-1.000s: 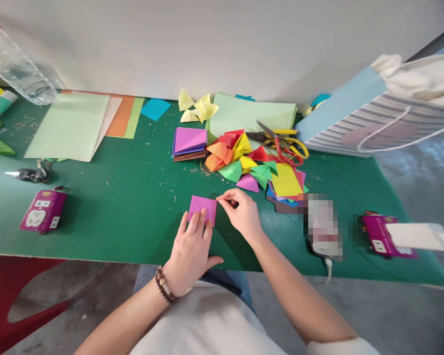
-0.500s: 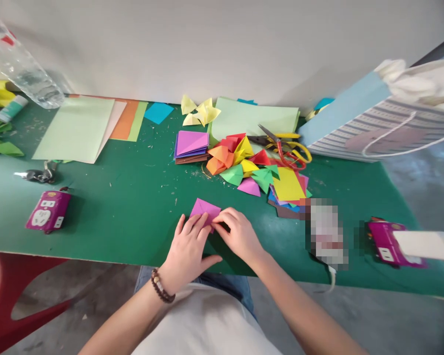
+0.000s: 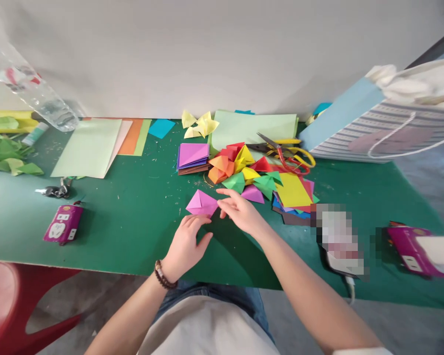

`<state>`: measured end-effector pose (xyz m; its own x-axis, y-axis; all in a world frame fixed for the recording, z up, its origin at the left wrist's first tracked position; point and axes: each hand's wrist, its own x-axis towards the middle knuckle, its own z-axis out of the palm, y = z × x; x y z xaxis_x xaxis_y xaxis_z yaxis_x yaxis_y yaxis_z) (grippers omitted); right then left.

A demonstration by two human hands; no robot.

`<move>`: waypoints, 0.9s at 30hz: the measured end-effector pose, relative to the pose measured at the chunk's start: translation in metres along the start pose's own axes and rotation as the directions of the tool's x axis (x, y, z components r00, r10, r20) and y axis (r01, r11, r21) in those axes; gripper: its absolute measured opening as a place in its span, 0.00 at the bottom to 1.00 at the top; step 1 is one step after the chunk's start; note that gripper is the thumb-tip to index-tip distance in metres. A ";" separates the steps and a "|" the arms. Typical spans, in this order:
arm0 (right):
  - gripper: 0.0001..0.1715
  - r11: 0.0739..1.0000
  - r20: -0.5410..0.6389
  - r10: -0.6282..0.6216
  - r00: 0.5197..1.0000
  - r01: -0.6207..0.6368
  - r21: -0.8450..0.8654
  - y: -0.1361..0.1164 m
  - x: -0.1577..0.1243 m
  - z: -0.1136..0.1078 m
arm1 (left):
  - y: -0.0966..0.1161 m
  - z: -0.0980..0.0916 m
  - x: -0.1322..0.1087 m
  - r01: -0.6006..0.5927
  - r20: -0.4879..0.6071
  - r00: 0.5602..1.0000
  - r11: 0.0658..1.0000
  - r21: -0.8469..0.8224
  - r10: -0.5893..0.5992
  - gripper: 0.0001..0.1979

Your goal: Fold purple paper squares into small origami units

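Note:
A folded piece of pink-purple paper (image 3: pixel 201 202) with raised creases is in front of me at the middle of the green table (image 3: pixel 133 217). At its near edge, the fingers of my left hand (image 3: pixel 188 241) are bent together against the paper, the thumb standing apart; their tips are partly hidden. My right hand (image 3: pixel 240 212) is beside the right corner, index finger stretched out and the other fingers loosely bent. Just beyond lies a pile of folded coloured paper pieces (image 3: pixel 244 167). A stack of purple, blue and brown squares (image 3: pixel 193 155) sits to its left.
Scissors (image 3: pixel 281 154) lie behind the pile, and yellow-topped paper squares (image 3: pixel 292 190) to its right. A paper bag (image 3: pixel 373 128) stands at the back right. Pale sheets (image 3: pixel 89 148), a plastic bottle (image 3: pixel 55 108), keys (image 3: pixel 55 190) and a purple socket block (image 3: pixel 63 224) are on the left.
The pink-purple paper has shifted away from me and turned, showing a raised fold. My left hand has slid off its top to the near edge; my right fingers have spread from their pinch.

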<state>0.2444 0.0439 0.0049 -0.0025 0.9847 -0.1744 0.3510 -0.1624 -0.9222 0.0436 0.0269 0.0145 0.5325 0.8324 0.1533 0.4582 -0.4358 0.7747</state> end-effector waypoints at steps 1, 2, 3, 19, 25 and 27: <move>0.23 1.000 0.015 -0.011 1.000 0.011 -0.013 -0.003 0.006 -0.002 | -0.001 -0.003 0.006 0.002 -0.012 1.000 1.000 0.002 -0.002 0.12; 0.22 0.999 0.024 -0.030 0.999 0.031 -0.026 -0.005 0.013 -0.004 | -0.002 -0.008 0.012 0.011 -0.039 0.999 1.000 0.005 -0.011 0.09; 0.20 0.998 0.029 -0.050 0.998 0.050 -0.024 -0.007 0.019 -0.006 | -0.004 -0.012 0.021 0.030 -0.126 0.992 0.999 0.033 -0.026 0.07; 0.19 0.942 -0.390 -0.329 0.860 0.267 -0.205 -0.002 0.021 -0.015 | -0.020 -0.003 0.080 0.249 0.016 0.962 0.852 -0.460 -0.273 0.19; 0.20 0.951 -0.435 -0.303 0.848 0.240 -0.194 -0.008 0.021 -0.016 | -0.018 -0.001 0.082 0.386 0.089 0.898 0.676 -0.628 -0.430 0.21; 0.22 0.969 -0.444 -0.246 0.861 0.205 -0.139 -0.006 0.022 -0.015 | -0.017 0.000 0.083 0.400 0.141 0.891 0.601 -0.692 -0.431 0.20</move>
<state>0.2560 0.0676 0.0122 0.3271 0.9165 0.2304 0.4699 0.0538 -0.8811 0.0805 0.1035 0.0140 0.3775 0.8816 -0.2833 -0.0047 0.3077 0.9515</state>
